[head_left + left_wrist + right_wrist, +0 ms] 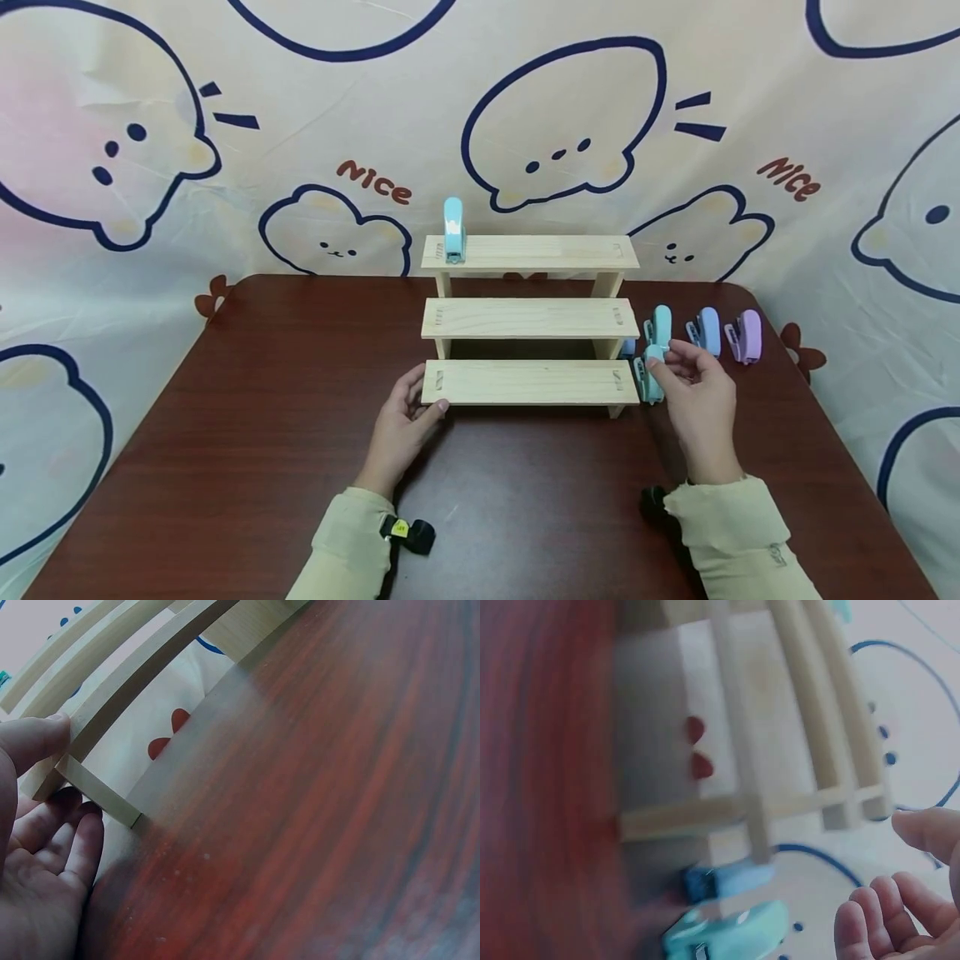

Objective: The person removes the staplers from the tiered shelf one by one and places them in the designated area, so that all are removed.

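Cartoon-animal backdrop point(675, 75) is hanging behind everything, draping down past the far edge. Dark red-brown counter point(262, 433) is filling the lower frame. Three-step wooden rack point(529, 321) is sitting at centre, steps rising toward 12 o'clock.

Left hand point(401, 425) is resting at the rack's 8 o'clock corner, thumb touching the left end of the lowest step, fingers loosely bent beside the side rail; in the left wrist view the thumb point(34, 739) is pressing against the step edge and the grip is relaxed, holding nothing. Right hand point(697, 400) is sitting at the rack's 4 o'clock, fingertips pinching a teal stapler point(651, 375) just beside the right end of the lowest step. In the right wrist view the fingers point(885, 915) are curling apart from the blurred stapler point(727, 934), so how tight the grip is cannot be told there.

Another teal stapler point(661, 325) is standing just behind it. Blue stapler point(707, 331) and purple stapler point(747, 336) are lining up toward 3 o'clock on the counter. Light blue stapler point(453, 231) is standing upright at the left end of the top step, 11 o'clock.
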The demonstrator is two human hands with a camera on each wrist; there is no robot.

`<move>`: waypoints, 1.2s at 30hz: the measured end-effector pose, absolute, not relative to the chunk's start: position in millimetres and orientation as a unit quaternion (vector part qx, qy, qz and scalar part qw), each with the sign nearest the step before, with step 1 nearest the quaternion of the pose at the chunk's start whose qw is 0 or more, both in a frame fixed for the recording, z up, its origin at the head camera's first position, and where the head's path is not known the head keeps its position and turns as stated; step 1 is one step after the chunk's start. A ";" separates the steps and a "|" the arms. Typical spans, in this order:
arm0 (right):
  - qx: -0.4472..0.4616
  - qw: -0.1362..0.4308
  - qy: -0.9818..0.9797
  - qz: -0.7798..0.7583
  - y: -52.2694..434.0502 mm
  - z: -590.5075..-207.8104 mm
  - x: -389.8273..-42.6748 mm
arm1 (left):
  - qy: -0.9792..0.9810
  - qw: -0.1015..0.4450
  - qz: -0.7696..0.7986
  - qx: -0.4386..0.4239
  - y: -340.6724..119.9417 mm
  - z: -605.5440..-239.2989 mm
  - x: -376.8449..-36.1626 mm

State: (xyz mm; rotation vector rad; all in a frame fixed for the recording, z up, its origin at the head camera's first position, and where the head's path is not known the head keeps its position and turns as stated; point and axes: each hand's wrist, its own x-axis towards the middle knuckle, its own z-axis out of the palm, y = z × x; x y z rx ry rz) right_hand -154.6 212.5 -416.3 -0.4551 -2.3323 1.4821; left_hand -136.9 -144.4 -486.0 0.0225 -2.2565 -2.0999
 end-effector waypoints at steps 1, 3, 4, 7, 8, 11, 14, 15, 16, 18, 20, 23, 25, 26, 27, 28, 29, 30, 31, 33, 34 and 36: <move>-0.152 0.172 -0.817 0.529 210.8 -413.5 -153.2 | -0.733 0.032 -0.680 0.007 -144.4 -487.7 -137.4; -0.139 0.172 -0.811 0.542 207.2 -408.4 -150.9 | -0.732 0.038 -0.680 0.003 -144.4 -489.8 -137.9; -0.131 0.172 -0.808 0.549 205.1 -405.8 -150.1 | -0.733 0.041 -0.679 0.002 -144.3 -490.4 -137.8; -0.102 0.177 -0.801 0.563 198.0 -398.9 -149.9 | -0.728 0.048 -0.684 -0.003 -144.2 -491.0 -137.4; -0.091 0.179 -0.799 0.567 195.4 -397.0 -150.6 | -0.727 0.049 -0.685 -0.004 -144.0 -490.9 -137.4; -0.040 0.181 -0.791 0.583 186.7 -392.2 -155.7 | -0.725 0.048 -0.687 -0.004 -143.8 -490.9 -137.3; 0.015 0.175 -0.790 0.587 177.0 -388.3 -162.9 | -0.725 0.042 -0.687 0.002 -144.2 -490.5 -137.4; 0.031 0.173 -0.794 0.581 173.5 -387.0 -165.8 | -0.725 0.039 -0.688 0.004 -144.2 -490.0 -137.3; 0.043 0.170 -0.799 0.575 169.8 -385.6 -168.8 | -0.724 0.036 -0.688 0.007 -144.3 -489.0 -137.0; 0.062 0.162 -0.806 0.565 161.5 -381.7 -174.5 | -0.721 0.028 -0.693 0.010 -143.9 -484.5 -135.5; 0.078 0.155 -0.811 0.559 152.7 -378.3 -180.8 | -0.722 0.023 -0.692 0.010 -142.7 -477.6 -133.1; 0.097 0.140 -0.809 0.562 138.3 -373.7 -190.5 | -0.727 0.019 -0.686 0.009 -140.7 -467.9 -128.7; 0.108 0.138 -0.810 0.560 128.5 -371.0 -198.2 | -0.732 0.021 -0.681 0.008 -140.2 -465.4 -127.2; 0.113 0.137 -0.812 0.556 123.4 -369.1 -201.8 | -0.730 0.021 -0.683 0.009 -140.5 -467.1 -127.7; 0.120 0.135 -0.814 0.552 118.7 -367.8 -205.7 | -0.729 0.022 -0.684 0.009 -141.0 -469.6 -128.5; 0.129 0.138 -0.819 0.542 113.6 -366.1 -209.1 | -0.728 0.022 -0.685 0.010 -141.4 -472.5 -129.6; 0.141 0.137 -0.827 0.527 108.2 -364.1 -212.3 | -0.726 0.022 -0.687 0.011 -142.1 -476.1 -131.0; 0.158 0.137 -0.835 0.509 102.8 -362.0 -215.0 | -0.724 0.022 -0.689 0.012 -142.6 -479.7 -132.5; 0.176 0.137 -0.844 0.488 97.3 -360.0 -217.5 | -0.723 0.022 -0.691 0.012 -143.2 -483.1 -133.9; 0.212 0.145 -0.859 0.443 86.5 -356.6 -222.6 | -0.722 0.022 -0.692 0.014 -143.8 -488.3 -136.0; 0.228 0.153 -0.864 0.421 81.1 -354.7 -225.4 | -0.722 0.022 -0.691 0.015 -143.8 -489.1 -136.5; 0.252 0.166 -0.869 0.392 71.2 -352.2 -232.3 | -0.719 0.022 -0.694 0.014 -143.9 -489.1 -136.6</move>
